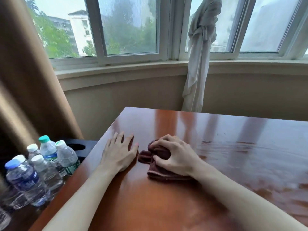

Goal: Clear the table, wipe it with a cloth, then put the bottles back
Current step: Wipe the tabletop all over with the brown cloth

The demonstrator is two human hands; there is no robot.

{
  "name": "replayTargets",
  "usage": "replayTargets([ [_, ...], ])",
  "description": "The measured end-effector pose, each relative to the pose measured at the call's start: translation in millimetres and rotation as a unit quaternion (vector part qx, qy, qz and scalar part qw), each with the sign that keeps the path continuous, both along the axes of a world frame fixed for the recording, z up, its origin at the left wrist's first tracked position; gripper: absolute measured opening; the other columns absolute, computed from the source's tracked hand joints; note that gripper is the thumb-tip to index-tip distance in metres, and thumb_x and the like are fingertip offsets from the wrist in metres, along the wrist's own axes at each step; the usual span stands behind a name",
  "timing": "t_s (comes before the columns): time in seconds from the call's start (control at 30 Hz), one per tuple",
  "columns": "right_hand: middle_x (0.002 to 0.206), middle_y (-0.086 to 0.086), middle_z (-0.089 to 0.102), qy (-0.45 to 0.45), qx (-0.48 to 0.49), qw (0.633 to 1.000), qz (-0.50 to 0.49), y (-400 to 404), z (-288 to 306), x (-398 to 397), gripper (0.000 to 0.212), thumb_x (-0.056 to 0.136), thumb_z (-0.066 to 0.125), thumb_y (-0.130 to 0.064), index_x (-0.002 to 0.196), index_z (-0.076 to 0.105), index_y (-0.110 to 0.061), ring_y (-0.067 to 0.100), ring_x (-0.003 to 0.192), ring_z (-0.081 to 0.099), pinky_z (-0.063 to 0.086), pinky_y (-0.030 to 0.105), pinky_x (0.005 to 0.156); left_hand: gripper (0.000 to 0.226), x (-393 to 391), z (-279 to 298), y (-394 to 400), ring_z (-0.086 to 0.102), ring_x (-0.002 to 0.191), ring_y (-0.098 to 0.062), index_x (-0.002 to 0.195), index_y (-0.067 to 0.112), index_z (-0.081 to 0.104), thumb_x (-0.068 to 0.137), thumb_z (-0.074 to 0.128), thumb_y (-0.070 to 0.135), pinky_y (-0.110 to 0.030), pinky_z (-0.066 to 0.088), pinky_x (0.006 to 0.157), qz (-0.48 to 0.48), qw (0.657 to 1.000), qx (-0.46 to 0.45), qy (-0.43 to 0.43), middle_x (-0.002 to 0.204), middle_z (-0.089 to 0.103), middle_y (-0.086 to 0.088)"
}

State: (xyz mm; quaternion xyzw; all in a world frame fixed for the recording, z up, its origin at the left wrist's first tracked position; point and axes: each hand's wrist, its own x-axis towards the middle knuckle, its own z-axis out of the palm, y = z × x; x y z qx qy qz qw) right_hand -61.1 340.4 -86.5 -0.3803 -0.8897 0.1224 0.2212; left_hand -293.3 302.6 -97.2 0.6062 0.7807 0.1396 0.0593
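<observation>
The right hand (175, 154) is clenching a bunched dark maroon terry cloth (160, 164) and pressing it onto the glossy reddish-brown wooden table (166, 205), while the left hand (119, 152) is lying flat with fingers spread just beside the cloth, holding nothing. Damp streaks are showing on the right part of the tabletop, so wiping is judged partly done. The clear plastic water bottles (41, 165) are standing clustered on a dark side surface left of the table, so clearing appears complete and putting them back is not yet done.
</observation>
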Motion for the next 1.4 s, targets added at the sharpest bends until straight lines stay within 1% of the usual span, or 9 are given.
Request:
replayTargets([
  [0.27, 0.106, 0.0, 0.06, 0.023, -0.004, 0.974, -0.225, 208, -6, -13, 0.047, 0.074, 0.054, -0.061, 0.113, 0.069, -0.039, 0.031, 0.11, 0.058, 0.052, 0.042, 0.092, 0.061, -7, -16, 7, 0.008, 0.155, -0.015, 0.156, 0.045, 0.024, 0.097, 0.022, 0.064, -0.038, 0.008, 0.126, 0.022, 0.999, 0.023, 0.006, 0.168, 0.014, 0.007],
  [0.4, 0.107, 0.009, 0.061, 0.02, -0.007, 0.96, -0.28, 258, -7, -30, 0.041, 0.079, 0.06, -0.058, 0.107, 0.071, -0.03, 0.038, 0.108, 0.058, 0.049, 0.042, 0.091, 0.061, -8, -17, 9, 0.004, 0.155, -0.012, 0.156, 0.047, 0.02, 0.097, 0.022, 0.063, -0.036, 0.005, 0.126, 0.029, 0.999, 0.02, 0.007, 0.168, 0.011, 0.01],
  [0.57, 0.116, 0.011, 0.059, 0.004, -0.021, 0.962, -0.271, 215, -8, -30, 0.045, 0.085, 0.059, -0.056, 0.116, 0.068, -0.025, 0.038, 0.112, 0.053, 0.045, 0.042, 0.095, 0.06, -5, -14, 8, 0.005, 0.155, -0.014, 0.156, 0.046, 0.022, 0.098, 0.026, 0.061, -0.038, 0.006, 0.126, 0.029, 1.0, 0.009, -0.002, 0.168, 0.012, 0.008],
  [0.67, 0.125, 0.008, 0.058, -0.06, -0.017, 0.971, -0.229, 145, 1, -27, 0.052, 0.088, 0.053, -0.062, 0.126, 0.064, -0.028, 0.035, 0.116, 0.051, 0.044, 0.043, 0.097, 0.06, -5, -12, 8, 0.007, 0.155, -0.016, 0.157, 0.043, 0.025, 0.099, 0.028, 0.059, -0.04, 0.007, 0.126, 0.02, 1.0, 0.009, -0.009, 0.168, 0.015, 0.004],
  [0.8, 0.124, 0.008, 0.058, -0.143, 0.024, 0.969, -0.2, 32, 10, -19, 0.068, 0.09, 0.039, -0.075, 0.129, 0.06, -0.024, 0.033, 0.116, 0.052, 0.045, 0.045, 0.095, 0.059, -3, -9, 4, 0.007, 0.156, -0.019, 0.157, 0.04, 0.026, 0.101, 0.028, 0.057, -0.042, 0.007, 0.126, 0.014, 1.0, 0.001, -0.009, 0.169, 0.015, 0.001],
  [0.97, 0.118, 0.003, 0.056, -0.085, 0.049, 0.973, -0.21, -53, 2, -7, 0.062, 0.086, 0.037, -0.074, 0.128, 0.059, -0.034, 0.027, 0.111, 0.052, 0.046, 0.042, 0.097, 0.06, -1, -3, -1, 0.006, 0.156, -0.02, 0.158, 0.039, 0.025, 0.101, 0.027, 0.056, -0.042, 0.004, 0.126, 0.01, 1.0, -0.008, -0.006, 0.169, 0.013, -0.001],
  [1.13, 0.141, 0.002, 0.048, -0.022, 0.007, 0.979, -0.201, -17, -1, -15, 0.054, 0.087, 0.051, -0.065, 0.137, 0.052, -0.046, 0.03, 0.124, 0.047, 0.048, 0.045, 0.101, 0.059, -3, -6, 0, 0.005, 0.156, -0.02, 0.158, 0.038, 0.025, 0.102, 0.027, 0.056, -0.041, 0.003, 0.126, 0.004, 1.0, 0.0, 0.0, 0.169, 0.013, -0.001],
  [1.3, 0.12, 0.01, 0.059, -0.014, -0.017, 0.97, -0.241, 112, 2, -35, 0.034, 0.091, 0.059, -0.047, 0.12, 0.071, -0.034, 0.04, 0.11, 0.057, 0.044, 0.038, 0.087, 0.06, -5, -11, 4, 0.005, 0.156, -0.019, 0.157, 0.04, 0.025, 0.1, 0.024, 0.058, -0.04, 0.005, 0.127, 0.007, 1.0, 0.014, 0.007, 0.169, 0.013, 0.0],
  [1.4, 0.115, 0.012, 0.061, 0.0, -0.006, 0.965, -0.262, 189, 3, -53, 0.029, 0.09, 0.059, -0.042, 0.111, 0.075, -0.029, 0.041, 0.11, 0.059, 0.048, 0.042, 0.091, 0.063, -6, -14, 7, 0.006, 0.155, -0.018, 0.157, 0.043, 0.022, 0.097, 0.02, 0.062, -0.04, 0.007, 0.126, 0.016, 1.0, 0.015, 0.013, 0.169, 0.013, 0.003],
])
